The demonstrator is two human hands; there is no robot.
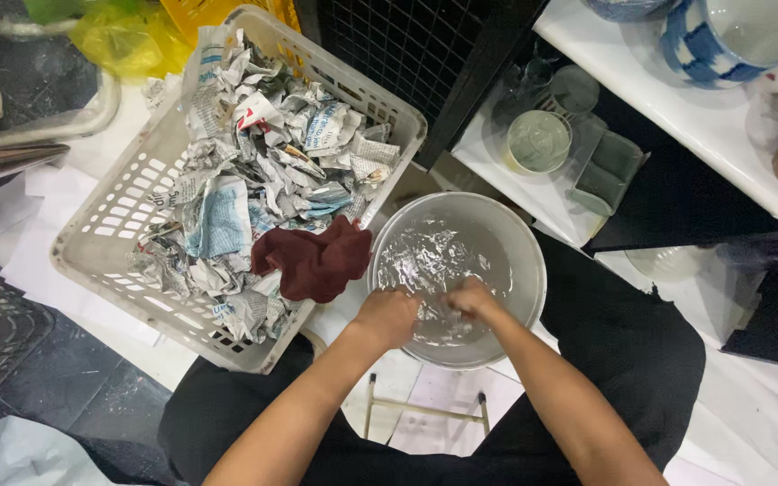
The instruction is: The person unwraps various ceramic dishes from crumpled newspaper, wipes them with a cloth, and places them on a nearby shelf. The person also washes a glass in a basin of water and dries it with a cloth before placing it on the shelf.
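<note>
A round metal basin (515,236) of rippling water stands in front of me on a small stool. Both my hands are dipped in at its near side. My left hand (387,317) is curled into a fist at the basin's near left rim. My right hand (472,299) is closed just beside it in the water. What the hands hold under the water is hidden by the ripples. A dark red cloth (317,261) hangs over the edge of the basket next to the basin, close to my left hand.
A white plastic laundry basket (110,236) full of crumpled newspaper (254,162) stands to the left. Glass cups (538,140) and a green dish (610,167) sit on a white shelf at the back right. Blue-and-white ceramic ware (722,36) stands further right. Black crates lie at the left.
</note>
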